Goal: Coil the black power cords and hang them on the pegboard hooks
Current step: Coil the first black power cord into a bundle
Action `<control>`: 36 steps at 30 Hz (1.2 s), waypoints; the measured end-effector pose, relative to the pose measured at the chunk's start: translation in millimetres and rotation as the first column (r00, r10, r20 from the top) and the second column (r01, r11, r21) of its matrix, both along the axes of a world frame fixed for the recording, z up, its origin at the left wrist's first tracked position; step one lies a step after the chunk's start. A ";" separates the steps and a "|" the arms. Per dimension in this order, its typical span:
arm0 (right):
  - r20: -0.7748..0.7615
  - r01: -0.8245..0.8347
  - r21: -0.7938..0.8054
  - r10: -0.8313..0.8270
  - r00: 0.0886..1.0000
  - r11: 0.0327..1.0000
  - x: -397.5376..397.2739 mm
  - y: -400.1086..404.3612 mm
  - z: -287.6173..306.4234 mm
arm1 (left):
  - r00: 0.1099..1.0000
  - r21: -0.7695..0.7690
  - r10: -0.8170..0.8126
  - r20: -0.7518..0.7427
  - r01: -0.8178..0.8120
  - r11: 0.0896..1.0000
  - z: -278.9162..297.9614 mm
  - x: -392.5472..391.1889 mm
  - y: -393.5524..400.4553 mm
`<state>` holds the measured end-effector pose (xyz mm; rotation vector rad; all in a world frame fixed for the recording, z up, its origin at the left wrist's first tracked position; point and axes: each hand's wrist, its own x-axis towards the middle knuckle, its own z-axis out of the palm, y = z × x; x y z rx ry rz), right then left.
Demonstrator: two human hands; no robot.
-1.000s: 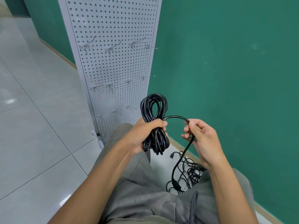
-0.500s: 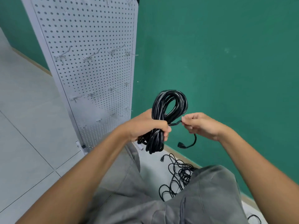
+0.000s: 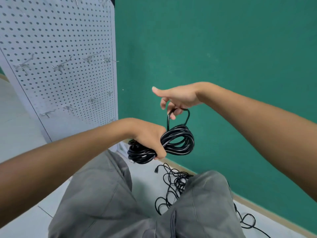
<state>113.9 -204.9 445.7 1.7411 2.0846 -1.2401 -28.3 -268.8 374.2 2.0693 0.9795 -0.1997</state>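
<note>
- The coiled black power cord (image 3: 173, 143) sits at the centre of my view, bunched into a thick bundle just above my knees, its loops fanning out toward 3 o'clock.
- My left hand (image 3: 151, 140) is clenched around the bundle's waist, keeping the turns stacked.
- My right hand (image 3: 176, 99), at 12 o'clock from the bundle, has its fingers curled around a short loop of the cord's tail (image 3: 178, 115), thumb stuck out.
- To finish well, I judge I should pull that tail snug around the waist and keep my left grip firm so no loop slips.
- The pegboard (image 3: 56, 54) stands at 10 o'clock, its bare hooks (image 3: 60, 66) waiting; a hook near the right edge looks nearest.
- More loose cords (image 3: 173, 186) lie tangled on the floor at 6 o'clock, between my legs.
</note>
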 end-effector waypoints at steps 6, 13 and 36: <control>0.183 -0.233 0.174 0.201 0.962 0.957 -36.5 -19.2 15.9 | 0.990 -0.140 0.129 0.063 -0.120 0.983 -18.5 -3.5 10.3; 0.162 -0.249 0.327 0.205 0.965 0.912 -42.3 -36.9 20.5 | 0.862 -0.250 0.443 0.247 -0.385 0.888 -44.0 -14.8 14.2; -0.468 0.117 0.374 0.079 0.880 0.920 3.0 -70.2 -12.2 | 0.073 -0.738 0.777 0.626 -0.267 0.620 -53.9 -9.7 -32.0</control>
